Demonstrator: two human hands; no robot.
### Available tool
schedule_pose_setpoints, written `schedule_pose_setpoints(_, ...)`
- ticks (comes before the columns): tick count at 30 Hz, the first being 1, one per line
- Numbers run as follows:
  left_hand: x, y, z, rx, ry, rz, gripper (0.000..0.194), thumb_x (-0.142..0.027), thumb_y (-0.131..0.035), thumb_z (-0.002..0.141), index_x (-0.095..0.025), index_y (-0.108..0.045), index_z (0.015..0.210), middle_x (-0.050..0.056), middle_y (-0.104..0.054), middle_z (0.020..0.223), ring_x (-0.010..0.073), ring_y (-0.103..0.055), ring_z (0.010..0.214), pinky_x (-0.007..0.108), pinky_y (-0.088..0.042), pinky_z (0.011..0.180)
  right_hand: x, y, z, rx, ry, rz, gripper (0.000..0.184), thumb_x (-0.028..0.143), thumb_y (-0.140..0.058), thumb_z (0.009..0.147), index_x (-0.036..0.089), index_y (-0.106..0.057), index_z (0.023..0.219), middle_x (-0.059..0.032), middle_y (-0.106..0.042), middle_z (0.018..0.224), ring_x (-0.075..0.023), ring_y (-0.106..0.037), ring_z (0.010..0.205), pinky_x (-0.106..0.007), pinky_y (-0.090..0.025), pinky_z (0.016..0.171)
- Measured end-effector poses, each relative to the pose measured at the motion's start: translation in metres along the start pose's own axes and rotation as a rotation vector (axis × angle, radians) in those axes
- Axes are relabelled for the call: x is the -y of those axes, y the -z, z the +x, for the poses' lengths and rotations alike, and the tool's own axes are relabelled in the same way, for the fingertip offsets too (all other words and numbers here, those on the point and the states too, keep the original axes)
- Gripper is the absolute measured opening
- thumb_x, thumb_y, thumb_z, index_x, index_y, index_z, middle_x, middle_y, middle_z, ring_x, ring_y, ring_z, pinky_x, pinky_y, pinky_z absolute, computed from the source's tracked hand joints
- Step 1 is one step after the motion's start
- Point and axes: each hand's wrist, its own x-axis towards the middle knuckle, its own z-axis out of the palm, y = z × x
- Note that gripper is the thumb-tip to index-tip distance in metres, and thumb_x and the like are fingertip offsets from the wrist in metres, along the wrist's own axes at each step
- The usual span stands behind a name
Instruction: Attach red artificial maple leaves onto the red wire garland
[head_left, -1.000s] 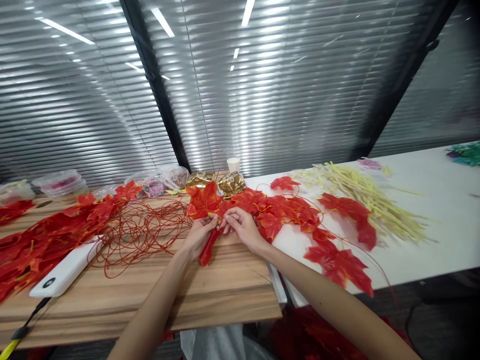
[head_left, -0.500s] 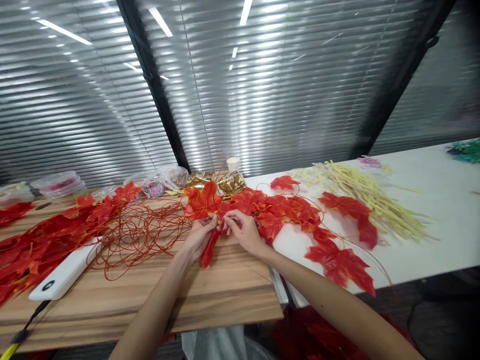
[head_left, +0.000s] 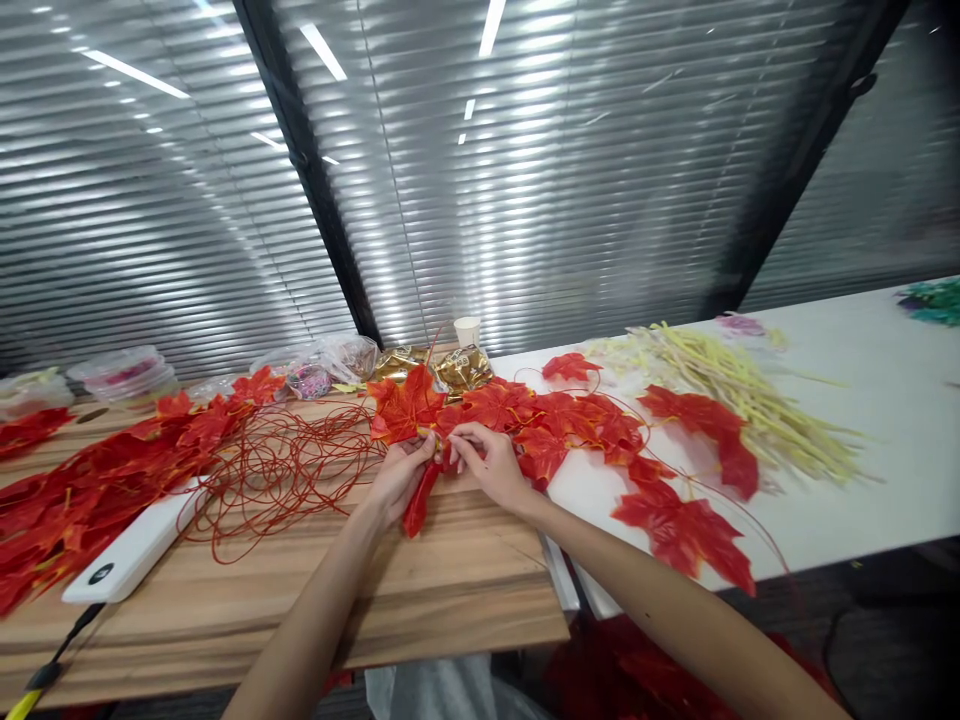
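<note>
My left hand [head_left: 405, 478] pinches a red artificial maple leaf [head_left: 409, 405] near its stem, above the wooden table. Right beside it, my right hand [head_left: 484, 462] has its thumb and fingertips closed together at the same spot; thin red cord seems to be between them, but the detail is too small to make out. Another folded red leaf [head_left: 420, 503] hangs down below the left fingers. A garland of red maple leaves [head_left: 555, 425] runs from my hands to the right. To the left lies a loose tangle of red cord [head_left: 292, 465].
A pile of red leaves [head_left: 97, 490] and a white power bank [head_left: 139, 545] with a cable lie left. Gold packets [head_left: 463, 370], a paper cup [head_left: 466, 331] and plastic tubs [head_left: 124, 375] stand behind. Yellow stems [head_left: 757, 400] lie on the white table [head_left: 900, 440].
Both hands stay at the leaf stem with almost the same grip. The whole view has shifted very slightly; nothing else has visibly moved.
</note>
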Motion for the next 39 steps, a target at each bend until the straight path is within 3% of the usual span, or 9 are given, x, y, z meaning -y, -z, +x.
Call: schedule_pose_setpoints(39, 0.0000, 0.0005, 0.0010, -0.034, -0.003, -0.011, 0.021, -0.026, -0.071, 0.063, -0.011, -0.058, 0.070, 0.000, -0.055, 0.062, 0.0086, -0.050, 0.059, 0.022, -0.040, 0.064, 0.0003, 0.0031, 0.0005, -0.004, 0.026, -0.118, 0.020, 0.034, -0.045, 0.085, 0.019, -0.058, 0.083, -0.0002, -0.057, 0.061, -0.0124, -0.053, 0.053, -0.024, -0.046, 0.056)
